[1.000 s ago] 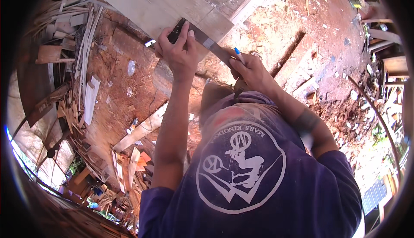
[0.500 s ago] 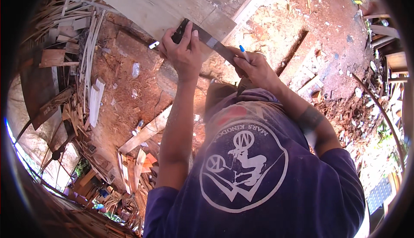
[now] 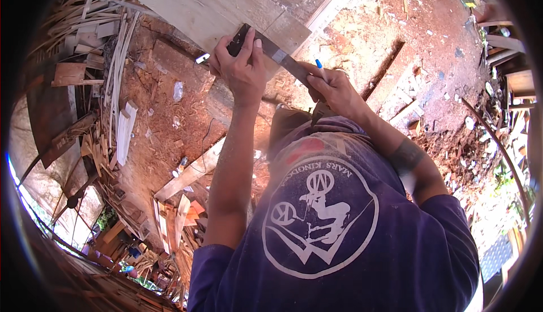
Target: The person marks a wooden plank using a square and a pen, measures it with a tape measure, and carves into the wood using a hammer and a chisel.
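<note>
Across the near end of a wide pale wooden board (image 3: 186, 7) runs a long, flat, dark bar (image 3: 293, 68). It has a black piece at its far end and a light band near the middle; its exact kind does not show. My left hand (image 3: 242, 77) is closed round the black end, fingers bent over it at the board's edge. Lower right, my right hand (image 3: 337, 92) grips the bar's near end. A pen (image 3: 320, 69) with a blue tip sticks up from between its thumb and fingers. A thin line crosses the board beyond the bar.
Wood strips and offcuts (image 3: 119, 86) are heaped on the left. A pale plank (image 3: 192, 170) lies on the reddish, sawdust-strewn ground near my left forearm. Beyond the board stands a pale beam (image 3: 338, 4). Scraps and a curved dark rod (image 3: 498, 142) lie at the right.
</note>
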